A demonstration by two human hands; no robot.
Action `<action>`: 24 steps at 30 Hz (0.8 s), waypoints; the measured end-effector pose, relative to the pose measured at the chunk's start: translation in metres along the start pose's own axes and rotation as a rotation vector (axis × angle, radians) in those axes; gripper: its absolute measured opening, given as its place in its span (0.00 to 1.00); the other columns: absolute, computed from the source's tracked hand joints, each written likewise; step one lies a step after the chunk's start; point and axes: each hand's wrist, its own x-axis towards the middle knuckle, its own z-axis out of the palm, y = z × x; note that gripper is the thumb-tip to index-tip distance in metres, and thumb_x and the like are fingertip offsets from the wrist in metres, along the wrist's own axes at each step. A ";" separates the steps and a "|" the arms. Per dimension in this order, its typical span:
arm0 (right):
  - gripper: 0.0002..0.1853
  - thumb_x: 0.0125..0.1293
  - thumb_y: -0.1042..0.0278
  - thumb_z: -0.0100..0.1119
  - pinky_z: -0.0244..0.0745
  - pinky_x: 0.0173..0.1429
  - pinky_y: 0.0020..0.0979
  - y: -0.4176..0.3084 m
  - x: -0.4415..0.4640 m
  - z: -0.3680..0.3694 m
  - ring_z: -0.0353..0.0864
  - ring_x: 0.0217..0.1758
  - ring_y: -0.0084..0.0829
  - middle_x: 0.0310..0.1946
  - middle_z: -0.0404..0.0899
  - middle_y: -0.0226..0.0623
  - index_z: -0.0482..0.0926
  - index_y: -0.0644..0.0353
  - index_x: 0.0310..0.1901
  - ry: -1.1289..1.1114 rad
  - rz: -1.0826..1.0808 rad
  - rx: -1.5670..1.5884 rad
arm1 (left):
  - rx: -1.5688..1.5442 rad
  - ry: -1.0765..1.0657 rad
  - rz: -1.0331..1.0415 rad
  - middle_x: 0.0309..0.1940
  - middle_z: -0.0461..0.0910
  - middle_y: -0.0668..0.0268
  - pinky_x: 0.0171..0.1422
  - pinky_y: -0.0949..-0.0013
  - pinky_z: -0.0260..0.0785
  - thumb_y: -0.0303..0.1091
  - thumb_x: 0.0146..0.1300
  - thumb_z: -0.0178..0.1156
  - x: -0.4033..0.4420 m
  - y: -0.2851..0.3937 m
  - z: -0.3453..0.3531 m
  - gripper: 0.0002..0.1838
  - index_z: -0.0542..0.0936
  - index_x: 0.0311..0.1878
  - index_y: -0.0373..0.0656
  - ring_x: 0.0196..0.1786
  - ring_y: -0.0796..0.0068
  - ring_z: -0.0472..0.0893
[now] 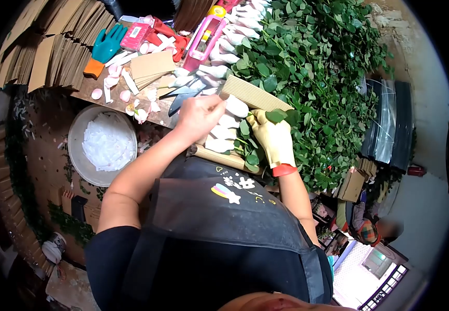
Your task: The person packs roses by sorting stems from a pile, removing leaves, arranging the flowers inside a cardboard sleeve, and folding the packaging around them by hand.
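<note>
My bare left hand (pixel 199 118) has thumb and fingers pinched at the tip of a white-sleeved rose bud (pixel 236 106). In a pale yellow glove with a red cuff, my right hand (pixel 273 136) curls round the leafy stem just behind that bud; the stem itself is mostly hidden. More sleeved buds (pixel 221 144) lie in a row below, on corrugated cardboard (pixel 224 157) against my apron. Another corrugated strip (pixel 258 95) stands on the far side of the buds. Scissors (pixel 182 98) lie on the table beyond my left hand.
Leafy rose stems (pixel 312 78) are heaped at right. A white bucket (pixel 75 150) of white sleeves stands at left. Cardboard stacks (pixel 53 62), a teal glove (pixel 109 44), a pink tape dispenser (pixel 203 44) and loose petals (pixel 125 96) lie on the table. Another person (pixel 367 230) is at right.
</note>
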 end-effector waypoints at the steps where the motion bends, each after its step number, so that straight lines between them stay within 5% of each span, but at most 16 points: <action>1: 0.12 0.72 0.52 0.67 0.84 0.40 0.42 -0.002 -0.001 0.001 0.88 0.32 0.42 0.27 0.87 0.40 0.91 0.50 0.41 0.025 0.007 -0.052 | -0.092 -0.053 -0.068 0.25 0.84 0.70 0.34 0.74 0.71 0.32 0.73 0.67 -0.001 0.000 -0.007 0.08 0.89 0.41 0.37 0.29 0.86 0.78; 4: 0.12 0.71 0.52 0.68 0.84 0.40 0.42 -0.002 -0.002 0.004 0.89 0.32 0.42 0.28 0.87 0.40 0.91 0.50 0.43 0.044 0.013 -0.043 | -0.387 0.101 -0.142 0.29 0.85 0.69 0.38 0.72 0.72 0.28 0.76 0.61 -0.002 -0.012 -0.018 0.12 0.84 0.34 0.36 0.33 0.84 0.80; 6: 0.12 0.71 0.52 0.68 0.84 0.40 0.42 0.000 -0.003 0.004 0.89 0.33 0.43 0.28 0.87 0.41 0.91 0.51 0.42 0.030 0.010 -0.044 | -0.275 0.418 0.048 0.29 0.83 0.68 0.38 0.74 0.73 0.24 0.72 0.59 0.011 0.006 -0.057 0.12 0.78 0.28 0.38 0.32 0.84 0.79; 8: 0.12 0.70 0.56 0.68 0.84 0.40 0.41 -0.006 -0.005 -0.013 0.89 0.33 0.43 0.27 0.86 0.43 0.89 0.55 0.42 -0.077 -0.077 -0.123 | -0.362 0.242 0.022 0.32 0.83 0.65 0.38 0.74 0.74 0.23 0.72 0.58 0.016 0.005 -0.064 0.08 0.75 0.33 0.39 0.33 0.83 0.80; 10: 0.19 0.72 0.51 0.66 0.84 0.48 0.43 -0.005 -0.003 -0.020 0.90 0.38 0.47 0.32 0.88 0.46 0.86 0.57 0.54 -0.151 0.014 0.042 | -0.416 -0.005 -0.255 0.34 0.84 0.65 0.39 0.74 0.72 0.31 0.72 0.64 0.010 -0.028 -0.050 0.08 0.76 0.41 0.39 0.32 0.82 0.80; 11: 0.21 0.73 0.47 0.65 0.84 0.50 0.44 -0.011 -0.001 -0.024 0.90 0.40 0.49 0.35 0.89 0.48 0.85 0.55 0.55 -0.219 0.085 0.043 | -0.503 -0.124 -0.450 0.35 0.85 0.65 0.39 0.75 0.71 0.38 0.72 0.68 0.007 -0.047 -0.040 0.13 0.77 0.47 0.40 0.31 0.82 0.79; 13: 0.23 0.74 0.43 0.64 0.83 0.52 0.45 -0.016 -0.004 -0.019 0.89 0.40 0.52 0.38 0.90 0.49 0.85 0.53 0.56 -0.206 0.125 -0.025 | -0.380 -0.088 -0.373 0.36 0.86 0.66 0.35 0.78 0.72 0.45 0.66 0.78 0.003 -0.064 0.002 0.27 0.78 0.56 0.35 0.32 0.82 0.81; 17: 0.15 0.68 0.51 0.72 0.82 0.37 0.42 -0.009 -0.005 0.014 0.88 0.32 0.46 0.26 0.84 0.40 0.82 0.54 0.40 0.052 -0.020 -0.117 | -0.530 -0.101 -0.441 0.34 0.86 0.67 0.37 0.76 0.73 0.40 0.67 0.77 0.006 -0.057 0.018 0.18 0.85 0.44 0.33 0.34 0.83 0.82; 24: 0.15 0.69 0.50 0.70 0.82 0.36 0.44 -0.003 -0.004 0.028 0.87 0.28 0.46 0.25 0.85 0.40 0.83 0.53 0.40 0.033 -0.020 -0.181 | -0.618 -0.154 -0.516 0.30 0.83 0.71 0.30 0.77 0.65 0.36 0.70 0.71 -0.001 -0.035 0.006 0.10 0.85 0.40 0.38 0.27 0.86 0.75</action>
